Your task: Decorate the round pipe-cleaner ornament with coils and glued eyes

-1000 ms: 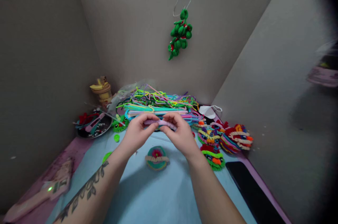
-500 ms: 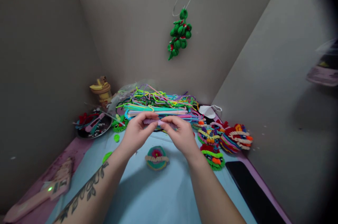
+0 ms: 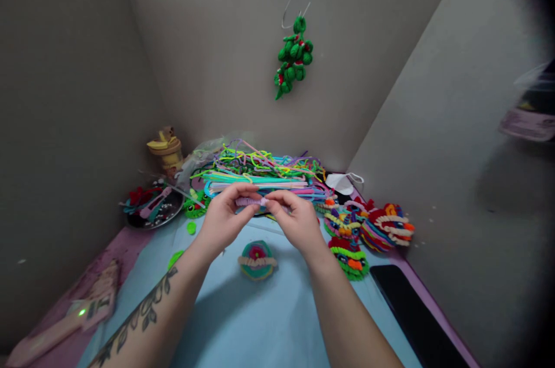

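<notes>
Both hands are raised over the light blue mat (image 3: pixel 260 322) and pinch a coiled lilac pipe cleaner (image 3: pixel 250 201) between them. My left hand (image 3: pixel 225 217) grips its left part with thumb and fingers closed. My right hand (image 3: pixel 295 220) pinches its right end, fingers pressed together. Right behind the hands lies a big heap of coloured pipe cleaners (image 3: pixel 260 171). A round teal and red pipe-cleaner piece (image 3: pixel 257 260) lies on the mat just below the hands.
Finished multicoloured pipe-cleaner pieces (image 3: pixel 368 232) lie at the right. A black phone (image 3: pixel 411 316) rests by the right wall. A dark dish with scraps (image 3: pixel 151 206) and a yellow tape stack (image 3: pixel 167 151) stand at the left. A green ornament (image 3: pixel 295 61) hangs on the back wall.
My right hand has slid left along the coil toward my left hand, so less of the lilac coil shows between them. The arms have otherwise stayed in place.
</notes>
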{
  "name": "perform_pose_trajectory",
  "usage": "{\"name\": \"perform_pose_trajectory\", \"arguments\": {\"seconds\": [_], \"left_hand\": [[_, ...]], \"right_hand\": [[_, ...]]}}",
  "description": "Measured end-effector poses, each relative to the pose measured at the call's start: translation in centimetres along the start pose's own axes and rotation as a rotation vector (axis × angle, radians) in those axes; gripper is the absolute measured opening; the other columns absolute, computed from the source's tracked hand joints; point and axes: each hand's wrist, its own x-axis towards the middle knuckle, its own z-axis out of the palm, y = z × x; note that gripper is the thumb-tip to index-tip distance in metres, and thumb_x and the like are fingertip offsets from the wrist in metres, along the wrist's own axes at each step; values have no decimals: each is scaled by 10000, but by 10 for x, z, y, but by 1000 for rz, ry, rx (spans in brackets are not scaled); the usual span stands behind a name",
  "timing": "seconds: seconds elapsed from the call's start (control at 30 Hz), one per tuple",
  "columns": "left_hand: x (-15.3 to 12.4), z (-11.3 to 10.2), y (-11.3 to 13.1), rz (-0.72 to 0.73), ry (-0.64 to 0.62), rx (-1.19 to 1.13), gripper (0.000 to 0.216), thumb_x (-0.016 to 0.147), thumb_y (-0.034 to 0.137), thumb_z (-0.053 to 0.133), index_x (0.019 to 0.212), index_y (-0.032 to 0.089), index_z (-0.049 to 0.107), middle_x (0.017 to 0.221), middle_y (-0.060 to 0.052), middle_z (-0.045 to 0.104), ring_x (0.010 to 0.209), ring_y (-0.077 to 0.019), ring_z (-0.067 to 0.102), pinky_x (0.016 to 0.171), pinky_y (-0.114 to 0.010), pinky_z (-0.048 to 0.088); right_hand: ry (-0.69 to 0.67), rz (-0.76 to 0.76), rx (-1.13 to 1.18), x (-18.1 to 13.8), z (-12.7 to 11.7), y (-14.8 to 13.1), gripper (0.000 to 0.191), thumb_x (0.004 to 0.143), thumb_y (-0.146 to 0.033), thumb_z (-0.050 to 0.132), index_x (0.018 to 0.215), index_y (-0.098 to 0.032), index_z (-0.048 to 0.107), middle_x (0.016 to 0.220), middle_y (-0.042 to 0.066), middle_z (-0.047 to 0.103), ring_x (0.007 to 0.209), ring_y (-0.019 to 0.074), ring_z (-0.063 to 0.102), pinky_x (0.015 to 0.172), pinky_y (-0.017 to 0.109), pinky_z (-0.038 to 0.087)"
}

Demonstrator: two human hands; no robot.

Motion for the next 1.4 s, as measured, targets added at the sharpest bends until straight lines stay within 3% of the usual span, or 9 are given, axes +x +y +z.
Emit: {"name": "perform_pose_trajectory", "arguments": {"seconds": [0.17,0.33,0.7,0.9,1.13,1.4], "left_hand": [[2,0,1,-22,21,2,313,745,253,714,1030,188,603,1006,-49,671,916,-175,648,799,-287,534],[4,-2,5,-104,-58,87,271,799,351,648,1013,185,656,948,-50,681,785,-164,635,645,-260,532],[1,-2,7,13,-17,165,131,783,276,671,862,176,703,834,-42,700,760,-159,638,680,-261,520],[0,-3,12,144,-10,227,68,776,216,671,824,180,703,850,-49,705,854,-175,643,746,-277,529],[0,-3,11,44,-6,180,140,811,267,644,909,172,673,893,-46,684,811,-158,635,707,-263,517],[0,0,14,-56,14,77,197,784,275,662,937,174,588,846,-26,657,769,-152,630,675,-255,505]], "right_hand": [[24,-74,0,1,-1,-3,96,809,-197,640,896,-203,681,889,29,710,836,170,650,752,264,495],[60,-113,0,0,-3,-4,65,829,-193,627,866,-200,680,857,24,701,817,161,639,748,260,488],[54,-64,-29,-1,-1,-2,121,847,-300,620,829,-209,698,814,24,718,744,169,646,676,258,478],[41,-64,-56,-1,-1,-2,141,850,-299,605,807,-201,697,770,21,706,699,162,631,647,253,470],[42,-147,-31,-1,-2,-6,56,834,-213,627,855,-202,677,829,24,684,789,161,623,728,262,475],[20,-225,-21,-1,-2,-6,115,812,-120,601,843,-217,656,829,25,666,822,172,608,756,287,477]]}}
